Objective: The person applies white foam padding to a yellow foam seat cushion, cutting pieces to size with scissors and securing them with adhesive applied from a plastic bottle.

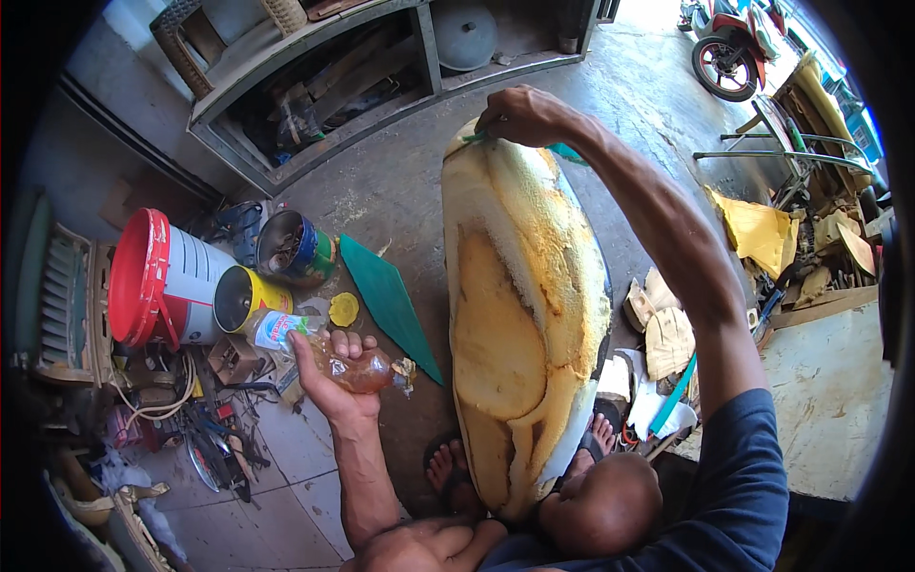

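My left hand [338, 372] is wrapped round a clear plastic bottle [357, 370] with a pale label and amber contents, tipped on its side, its ragged neck pointing right. Upright between my legs stands a long, worn, yellowish foam seat cushion [505, 324], with a sunken patch and rough, crusted areas. At its far end my right hand [524, 114] is closed, fingertips against the foam. A small green piece [474, 137] shows at those fingertips, mostly hidden by the hand.
Left are a red-rimmed bucket [195, 286], a yellow tin [238, 296], a can [294, 246] and scattered tools [214, 448]. A green sheet [386, 300] lies beside the seat. Foam scraps [667, 334] lie right, near a pale board [829, 391]. A motorcycle [729, 62] stands far right.
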`<move>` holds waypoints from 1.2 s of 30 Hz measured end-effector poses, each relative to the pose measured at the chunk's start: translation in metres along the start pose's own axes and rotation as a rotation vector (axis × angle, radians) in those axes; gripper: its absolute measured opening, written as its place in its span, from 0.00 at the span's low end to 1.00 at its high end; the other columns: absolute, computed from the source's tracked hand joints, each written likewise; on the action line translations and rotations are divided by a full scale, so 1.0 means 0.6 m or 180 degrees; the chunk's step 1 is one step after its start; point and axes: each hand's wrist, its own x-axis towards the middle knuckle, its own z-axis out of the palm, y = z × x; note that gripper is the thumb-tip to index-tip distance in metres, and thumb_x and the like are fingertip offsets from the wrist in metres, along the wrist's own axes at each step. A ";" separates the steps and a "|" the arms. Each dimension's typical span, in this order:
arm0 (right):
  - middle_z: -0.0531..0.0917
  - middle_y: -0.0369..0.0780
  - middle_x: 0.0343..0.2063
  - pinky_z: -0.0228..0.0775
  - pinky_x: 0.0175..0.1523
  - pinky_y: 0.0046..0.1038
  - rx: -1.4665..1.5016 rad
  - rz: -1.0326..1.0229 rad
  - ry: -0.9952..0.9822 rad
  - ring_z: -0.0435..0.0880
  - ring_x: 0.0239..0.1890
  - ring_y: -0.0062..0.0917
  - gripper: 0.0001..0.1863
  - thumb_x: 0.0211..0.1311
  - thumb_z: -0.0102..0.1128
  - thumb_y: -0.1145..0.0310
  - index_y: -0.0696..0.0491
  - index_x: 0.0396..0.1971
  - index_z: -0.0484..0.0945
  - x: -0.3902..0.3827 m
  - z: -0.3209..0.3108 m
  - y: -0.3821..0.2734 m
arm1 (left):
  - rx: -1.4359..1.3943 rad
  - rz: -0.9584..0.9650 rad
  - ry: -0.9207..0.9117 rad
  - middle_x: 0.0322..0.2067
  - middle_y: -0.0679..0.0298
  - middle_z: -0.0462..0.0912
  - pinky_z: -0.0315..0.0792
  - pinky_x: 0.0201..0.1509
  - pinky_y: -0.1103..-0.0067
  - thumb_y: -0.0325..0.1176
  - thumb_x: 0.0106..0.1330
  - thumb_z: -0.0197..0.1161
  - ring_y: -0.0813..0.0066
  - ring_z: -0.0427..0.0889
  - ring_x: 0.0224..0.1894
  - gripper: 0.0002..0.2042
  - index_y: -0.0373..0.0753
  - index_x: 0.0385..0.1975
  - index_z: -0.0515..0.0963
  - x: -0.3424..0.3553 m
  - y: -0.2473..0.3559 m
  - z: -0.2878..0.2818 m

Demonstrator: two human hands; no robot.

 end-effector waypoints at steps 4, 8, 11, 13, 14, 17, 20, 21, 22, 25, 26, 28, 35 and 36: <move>0.89 0.37 0.44 0.81 0.48 0.39 0.0008 0.0096 0.0233 0.88 0.48 0.35 0.15 0.68 0.54 0.65 0.37 0.46 0.89 -0.009 0.013 0.022 | -0.0001 -0.0023 -0.0020 0.22 0.70 0.68 0.71 0.43 0.70 0.58 0.73 0.59 0.77 0.68 0.26 0.23 0.43 0.32 0.70 0.001 -0.003 0.004; 0.86 0.35 0.40 0.78 0.45 0.37 0.0200 -0.0094 0.0374 0.86 0.44 0.32 0.12 0.71 0.58 0.62 0.38 0.47 0.89 -0.034 0.032 0.066 | -0.0007 -0.0054 0.0081 0.20 0.70 0.67 0.72 0.42 0.69 0.59 0.76 0.54 0.76 0.69 0.25 0.22 0.43 0.34 0.68 -0.001 -0.001 0.003; 0.85 0.37 0.35 0.77 0.44 0.36 0.0546 -0.0475 0.0550 0.85 0.39 0.31 0.11 0.69 0.61 0.68 0.43 0.45 0.90 -0.074 0.039 0.065 | 0.0015 -0.0006 0.0115 0.20 0.70 0.67 0.72 0.42 0.68 0.59 0.76 0.54 0.76 0.69 0.25 0.22 0.43 0.35 0.68 0.004 0.006 -0.002; 0.85 0.38 0.35 0.77 0.44 0.36 0.0888 -0.0627 0.0600 0.85 0.37 0.32 0.10 0.69 0.61 0.68 0.45 0.45 0.90 -0.112 0.038 0.058 | 0.0042 0.0014 0.0137 0.20 0.70 0.67 0.72 0.42 0.68 0.59 0.75 0.54 0.76 0.69 0.25 0.22 0.43 0.35 0.68 0.001 0.011 -0.002; 0.85 0.39 0.35 0.77 0.45 0.36 0.1059 -0.0582 0.0605 0.85 0.36 0.33 0.10 0.69 0.62 0.69 0.46 0.45 0.89 -0.132 0.042 0.049 | 0.0052 0.0023 0.0134 0.20 0.70 0.66 0.72 0.42 0.68 0.59 0.75 0.54 0.76 0.69 0.25 0.22 0.43 0.35 0.68 0.002 0.011 -0.002; 0.84 0.40 0.36 0.76 0.43 0.37 0.1234 -0.0511 0.0564 0.85 0.36 0.34 0.13 0.66 0.63 0.73 0.44 0.46 0.89 -0.204 0.039 0.034 | 0.0024 -0.0048 0.0084 0.20 0.70 0.66 0.72 0.43 0.69 0.60 0.75 0.55 0.77 0.69 0.25 0.23 0.43 0.35 0.68 0.005 0.001 0.002; 0.86 0.37 0.40 0.78 0.40 0.37 0.1016 -0.0347 0.0516 0.87 0.36 0.32 0.11 0.67 0.64 0.69 0.39 0.45 0.90 -0.277 0.049 0.022 | 0.0003 -0.0108 0.0070 0.20 0.70 0.66 0.72 0.42 0.70 0.60 0.74 0.55 0.77 0.69 0.25 0.23 0.43 0.34 0.68 0.004 -0.008 0.009; 0.85 0.37 0.39 0.78 0.40 0.37 0.1083 -0.0287 0.0482 0.87 0.36 0.33 0.12 0.66 0.64 0.70 0.39 0.44 0.90 -0.300 0.051 0.015 | 0.0008 -0.0106 0.0094 0.20 0.70 0.66 0.72 0.42 0.70 0.60 0.74 0.56 0.77 0.69 0.25 0.23 0.43 0.33 0.68 0.003 -0.010 0.010; 0.85 0.38 0.38 0.78 0.40 0.36 0.1057 -0.0241 0.0325 0.87 0.36 0.33 0.12 0.66 0.64 0.70 0.39 0.44 0.90 -0.319 0.041 0.003 | -0.0002 -0.0087 0.0098 0.20 0.70 0.66 0.72 0.42 0.70 0.60 0.74 0.56 0.77 0.69 0.25 0.23 0.43 0.33 0.68 0.002 -0.007 0.011; 0.85 0.38 0.34 0.78 0.40 0.36 0.1216 -0.0183 -0.0217 0.86 0.35 0.35 0.13 0.64 0.64 0.72 0.39 0.44 0.90 -0.374 -0.003 -0.045 | -0.0108 -0.0095 -0.0132 0.21 0.70 0.67 0.71 0.43 0.71 0.59 0.73 0.57 0.77 0.69 0.27 0.24 0.42 0.32 0.69 -0.002 0.005 0.009; 0.85 0.38 0.33 0.77 0.41 0.38 0.1300 0.0014 -0.0306 0.86 0.35 0.36 0.13 0.64 0.64 0.72 0.42 0.44 0.90 -0.391 -0.015 -0.077 | -0.0174 -0.0005 -0.0154 0.22 0.70 0.67 0.71 0.43 0.72 0.59 0.73 0.58 0.77 0.69 0.27 0.24 0.42 0.32 0.69 -0.001 0.007 0.011; 0.83 0.41 0.31 0.76 0.42 0.32 0.2399 0.0371 0.0002 0.85 0.35 0.31 0.12 0.65 0.64 0.71 0.53 0.46 0.88 -0.411 -0.013 -0.149 | -0.0155 0.0232 -0.0085 0.21 0.70 0.66 0.70 0.41 0.72 0.59 0.73 0.58 0.77 0.68 0.26 0.24 0.43 0.31 0.68 -0.005 0.013 0.015; 0.84 0.35 0.28 0.77 0.36 0.27 0.4747 0.1726 -0.1123 0.84 0.29 0.20 0.18 0.70 0.60 0.62 0.56 0.53 0.84 -0.353 0.058 -0.350 | 0.0003 0.0623 -0.0170 0.20 0.71 0.63 0.69 0.39 0.73 0.61 0.75 0.53 0.78 0.65 0.25 0.24 0.44 0.30 0.66 -0.011 0.012 0.055; 0.84 0.35 0.27 0.77 0.32 0.26 0.5078 0.2020 -0.1536 0.83 0.26 0.19 0.19 0.71 0.60 0.61 0.55 0.54 0.84 -0.341 0.058 -0.362 | 0.0049 0.0693 -0.0251 0.20 0.71 0.62 0.68 0.39 0.73 0.61 0.76 0.52 0.79 0.64 0.25 0.24 0.44 0.30 0.65 -0.015 0.016 0.058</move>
